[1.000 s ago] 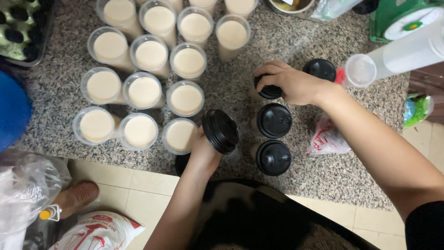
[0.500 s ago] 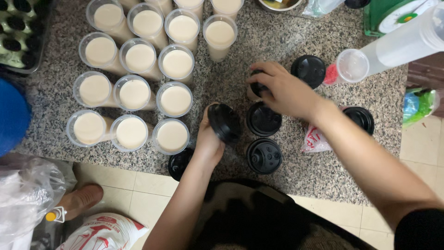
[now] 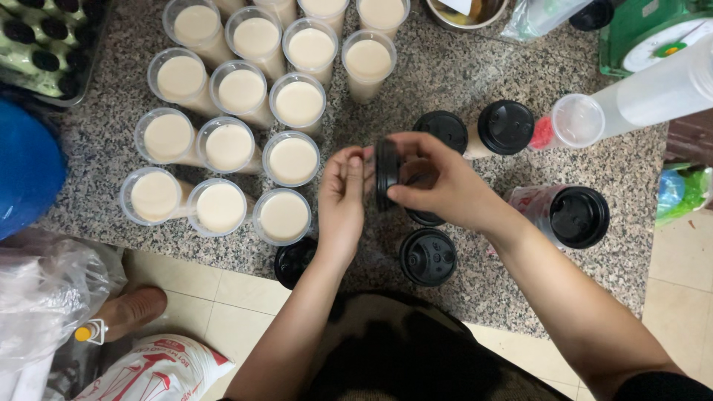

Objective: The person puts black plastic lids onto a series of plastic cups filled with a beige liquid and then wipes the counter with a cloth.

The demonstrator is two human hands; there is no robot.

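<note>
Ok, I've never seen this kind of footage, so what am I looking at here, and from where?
One camera, worn on a person's head, looks down at their two bare hands over a speckled stone counter. The left hand and right hand together hold a black lid on edge. To the left stand open cups of creamy drink; to the right, capped cups with black lids. A sleeve of empty clear cups lies at upper right.

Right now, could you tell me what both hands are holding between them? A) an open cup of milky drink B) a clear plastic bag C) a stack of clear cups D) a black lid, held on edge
D: the left hand and right hand meet on a black lid, held on edge above the counter.
</note>
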